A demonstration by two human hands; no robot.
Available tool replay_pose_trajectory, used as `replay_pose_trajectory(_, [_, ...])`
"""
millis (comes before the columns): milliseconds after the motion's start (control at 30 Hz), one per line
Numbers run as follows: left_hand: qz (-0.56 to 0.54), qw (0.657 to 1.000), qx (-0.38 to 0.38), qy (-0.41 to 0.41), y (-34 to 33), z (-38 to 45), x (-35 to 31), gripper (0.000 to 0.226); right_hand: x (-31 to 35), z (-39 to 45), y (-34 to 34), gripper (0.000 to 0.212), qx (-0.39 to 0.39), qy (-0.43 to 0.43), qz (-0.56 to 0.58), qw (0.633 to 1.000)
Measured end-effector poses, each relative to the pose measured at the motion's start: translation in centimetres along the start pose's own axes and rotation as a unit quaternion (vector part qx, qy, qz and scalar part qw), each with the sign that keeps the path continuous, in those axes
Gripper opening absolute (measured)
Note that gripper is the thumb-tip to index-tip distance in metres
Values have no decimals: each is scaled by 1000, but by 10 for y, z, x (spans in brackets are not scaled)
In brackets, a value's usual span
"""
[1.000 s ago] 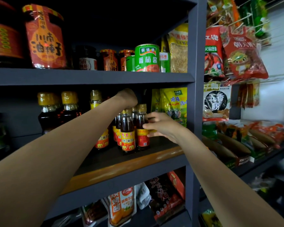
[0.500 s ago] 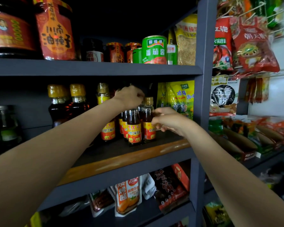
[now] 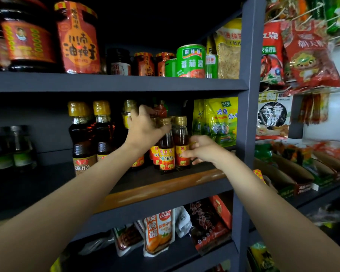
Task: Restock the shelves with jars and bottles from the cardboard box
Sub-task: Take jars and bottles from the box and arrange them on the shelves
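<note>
1. Right now both bare arms reach up to the middle shelf, where a bunch of small bottles with gold caps and red and yellow labels stands.
2. The left hand sits on top of the bunch, with its fingers curled around the cap and neck of one small bottle. That bottle is mostly hidden behind the hand, so I cannot tell just which one it holds.
3. The right hand is at the right side of the bunch. Its fingers are bent and its fingertips touch the label of the small bottle at the right end. I cannot tell if it really grips it or only touches it.
4. To the left stand taller dark bottles with yellow caps. The left arm covers their lower parts.
5. Far left are dark jars in shadow, too dim to read.
6. Yellow packets lean just right of the small bottles.
7. On the top shelf are big red jars and green cans. The jar tops are cut off by the picture edge.
8. Below, pouches lie on the low shelf, partly hidden by the shelf front.
9. No cardboard box shows.
</note>
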State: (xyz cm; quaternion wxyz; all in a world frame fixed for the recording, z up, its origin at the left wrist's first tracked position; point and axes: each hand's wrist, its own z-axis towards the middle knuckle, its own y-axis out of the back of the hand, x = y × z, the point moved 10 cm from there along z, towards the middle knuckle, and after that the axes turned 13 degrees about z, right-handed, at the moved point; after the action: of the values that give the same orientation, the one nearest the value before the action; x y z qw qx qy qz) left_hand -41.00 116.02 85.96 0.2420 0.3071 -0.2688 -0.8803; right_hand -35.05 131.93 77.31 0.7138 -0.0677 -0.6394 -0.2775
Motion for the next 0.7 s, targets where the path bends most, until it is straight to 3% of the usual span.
replay_pose_trajectory(100, [20, 994, 102, 46, -24, -8, 19, 93, 0, 1, -5, 65, 16, -14, 1, 1000])
replay_pose_trajectory(167, [25, 987, 151, 53, -40, -10, 26, 98, 1, 1, -7, 76, 19, -18, -6, 1000])
replay_pose_trajectory(433, [-2, 979, 203, 30, -63, -19, 25, 70, 0, 10, -14, 82, 6, -21, -36, 999])
replay_pose_trajectory(700, [6, 982, 190, 17, -55, -24, 21, 62, 3, 23, -20, 65, -21, -15, -75, 997])
